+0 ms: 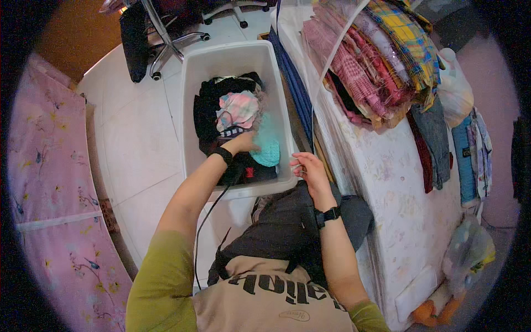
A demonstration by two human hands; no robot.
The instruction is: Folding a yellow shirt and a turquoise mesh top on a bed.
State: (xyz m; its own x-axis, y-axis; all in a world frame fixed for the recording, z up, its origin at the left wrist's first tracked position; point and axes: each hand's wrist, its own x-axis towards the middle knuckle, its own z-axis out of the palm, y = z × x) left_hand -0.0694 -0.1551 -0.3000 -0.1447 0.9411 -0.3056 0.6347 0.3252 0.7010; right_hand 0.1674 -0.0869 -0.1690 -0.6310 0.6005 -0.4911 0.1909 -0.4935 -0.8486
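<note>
Treat the turquoise cloth (267,151), lying inside the white bin (224,61) toward its right wall, as probably light, limp and textured enough not to slip, with more risk of snagging on the dark clothes (204,119) in the same bin than of breaking. Best gathered by a thick middle fold, not one edge. Cannot tell from the blurred left hand (239,145), inside the bin, whether pinching or merely touching; see the right hand (311,170) beside the bin's right rim, fingers loosely spread.
</note>
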